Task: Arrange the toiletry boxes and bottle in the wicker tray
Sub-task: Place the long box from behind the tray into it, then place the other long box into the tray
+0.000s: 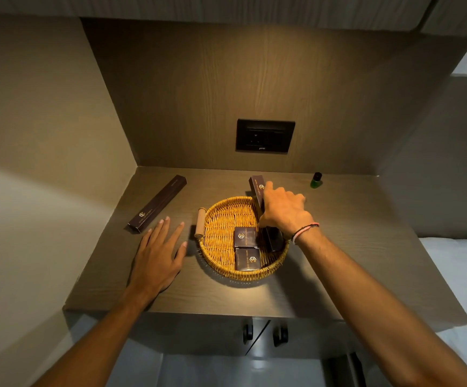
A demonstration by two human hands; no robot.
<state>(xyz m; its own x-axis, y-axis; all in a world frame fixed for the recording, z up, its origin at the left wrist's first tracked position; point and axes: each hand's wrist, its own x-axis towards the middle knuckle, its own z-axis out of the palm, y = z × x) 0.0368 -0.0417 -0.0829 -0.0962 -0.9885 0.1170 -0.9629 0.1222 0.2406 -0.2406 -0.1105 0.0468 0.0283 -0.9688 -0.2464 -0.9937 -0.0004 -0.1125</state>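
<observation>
A round wicker tray [221, 227] with a wooden handle sits on the counter. Two small dark square boxes [245, 238] [247, 259] lie side by side in its right half. My right hand [284, 212] grips a long dark box [257, 191] that leans tilted over the tray's right side, its lower end inside the tray. A second long dark box [158, 203] lies flat on the counter to the left of the tray. My left hand [158, 255] rests flat on the counter, fingers spread, between that box and the tray. A small green bottle [316, 180] stands at the back right.
The wooden counter [338, 261] sits in a niche with walls at the left and back. A black socket panel [264, 136] is on the back wall. Cabinet doors with dark handles [280, 335] are below the front edge. A white surface [461, 275] lies at the right.
</observation>
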